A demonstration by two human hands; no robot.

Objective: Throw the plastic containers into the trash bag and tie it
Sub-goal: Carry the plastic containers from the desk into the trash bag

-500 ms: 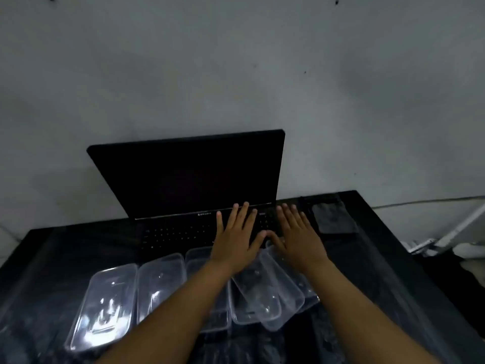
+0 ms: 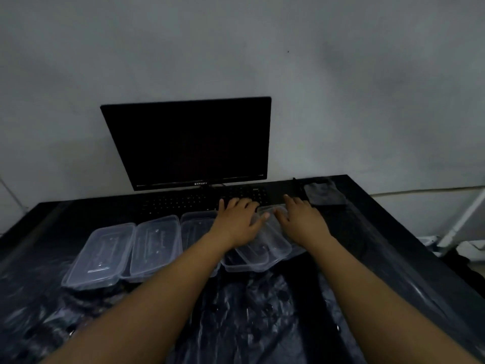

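Containers point(image 2: 154, 245) of clear plastic lie in a row across the middle of a black table point(image 2: 393, 232), lids on, long sides running near to far. Two sit side by side at the left, a third is partly covered by the left forearm, and at the right end several overlap in a loose, tilted pile point(image 2: 262, 248). Black trash bag point(image 2: 249, 324) film, wrinkled and shiny, is spread flat over the near part of the table, under the containers and both forearms.

The left hand point(image 2: 238, 222) rests palm down on the far end of the pile, fingers spread and slightly bent, fingertips reaching the keyboard point(image 2: 183, 200). The right hand point(image 2: 301, 219) lies just right of it on the same pile, fingers straight and apart. Neither hand has closed on a container.

Beyond the keyboard stands a dark monitor point(image 2: 191, 143) against a grey wall. A dark flat object point(image 2: 324, 195) lies at the far right of the table.
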